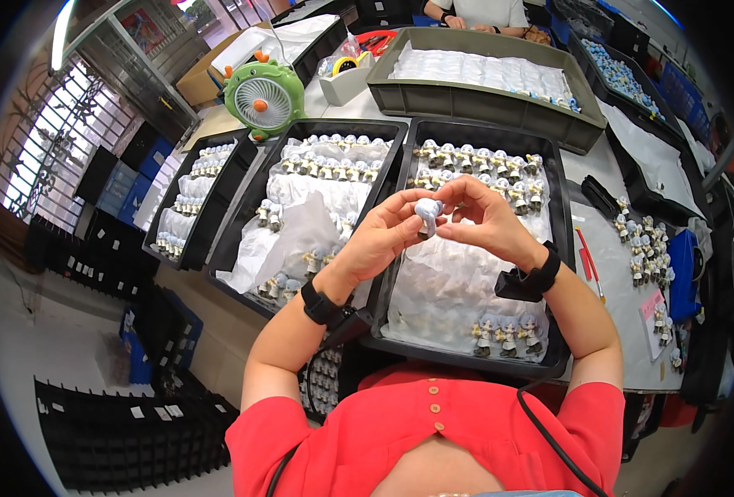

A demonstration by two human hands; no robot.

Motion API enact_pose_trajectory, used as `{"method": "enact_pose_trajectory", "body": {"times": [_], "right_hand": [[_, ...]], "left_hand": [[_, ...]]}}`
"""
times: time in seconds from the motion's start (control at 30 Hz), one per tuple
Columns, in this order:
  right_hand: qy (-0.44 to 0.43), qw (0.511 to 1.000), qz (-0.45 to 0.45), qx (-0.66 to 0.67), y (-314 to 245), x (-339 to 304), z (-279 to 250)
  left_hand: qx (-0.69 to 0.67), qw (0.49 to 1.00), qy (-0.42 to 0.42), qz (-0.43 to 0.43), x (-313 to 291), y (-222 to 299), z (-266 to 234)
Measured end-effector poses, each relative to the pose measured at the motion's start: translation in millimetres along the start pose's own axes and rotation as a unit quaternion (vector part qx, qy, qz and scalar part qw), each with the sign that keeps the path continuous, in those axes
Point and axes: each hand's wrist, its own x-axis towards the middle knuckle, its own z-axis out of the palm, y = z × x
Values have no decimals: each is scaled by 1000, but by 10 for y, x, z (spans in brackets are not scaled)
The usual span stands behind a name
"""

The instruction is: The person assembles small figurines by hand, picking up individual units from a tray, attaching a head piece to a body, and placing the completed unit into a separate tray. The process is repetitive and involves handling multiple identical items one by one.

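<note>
A small figurine (427, 212) with pale blue-grey hair is held up between my two hands, above the right-hand black tray (559, 248). My left hand (383, 235) pinches it from the left with thumb and fingers. From the other side, the curved fingers and thumb of my right hand (490, 217) close on it. Below them, white tissue (446, 290) covers much of that tray. Rows of similar figurines (479, 157) stand at its far end, and several more figurines (508, 333) lie in the near right corner.
Two more black trays (393, 137) (239, 153) with figurines sit to the left. A green fan (264, 96) and a large olive bin (491, 45) stand behind. Loose figurines (649, 248), a red-handled brush (591, 261) and a blue box (683, 273) are at right. Another person (487, 12) sits opposite.
</note>
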Motion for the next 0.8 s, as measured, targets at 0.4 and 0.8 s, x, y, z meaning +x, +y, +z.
{"method": "enact_pose_trajectory", "body": {"times": [0.4, 0.8], "right_hand": [[39, 993, -69, -84, 74, -42, 165], [58, 996, -24, -60, 54, -44, 153]], "left_hand": [[218, 975, 38, 15, -157, 268, 172], [334, 859, 98, -375, -1296, 972, -432]]}}
